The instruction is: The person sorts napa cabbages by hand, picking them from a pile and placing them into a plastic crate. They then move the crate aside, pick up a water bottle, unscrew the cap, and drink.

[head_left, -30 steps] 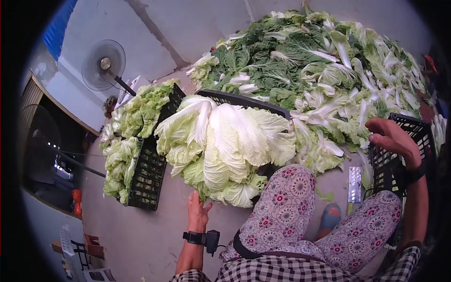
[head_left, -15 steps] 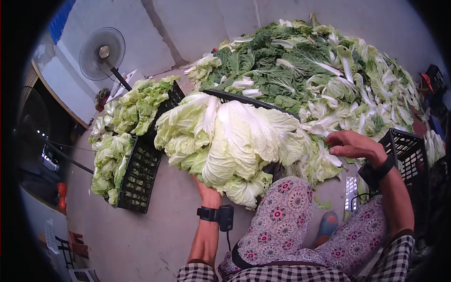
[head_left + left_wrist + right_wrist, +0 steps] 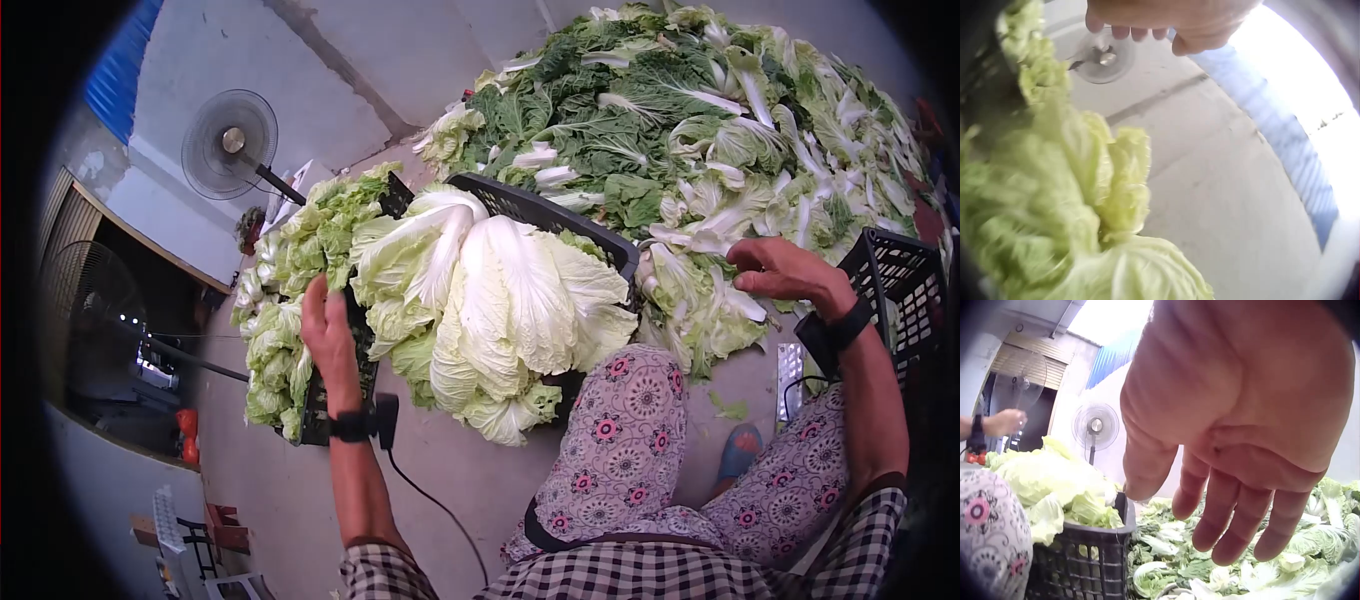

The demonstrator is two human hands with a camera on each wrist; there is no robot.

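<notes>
Large pale cabbage leaves (image 3: 510, 300) lie heaped over a black crate (image 3: 560, 215) in front of the knees; the right wrist view shows the crate's slotted side (image 3: 1079, 562). My left hand (image 3: 328, 325) is raised left of this heap, holding nothing, its fingers relaxed; in the left wrist view the hand (image 3: 1172, 19) is above the leaves (image 3: 1129, 275). My right hand (image 3: 785, 270) hovers empty at the right, between the heap and another black crate (image 3: 900, 290). In the right wrist view that hand (image 3: 1241, 419) has its fingers loosely extended.
Leaf-filled crates stand at the left, their leaves (image 3: 275, 350) piled high. Behind lies a big mound of cabbage leaves (image 3: 640, 120). A standing fan (image 3: 232, 140) is at the back left. A cable (image 3: 440, 505) hangs from the left wrist. A metal sheet (image 3: 790, 380) lies near the foot.
My left hand has come out from beside the lower edge of the heap and moved up and left. The right hand moved inward from the right crate and stays empty.
</notes>
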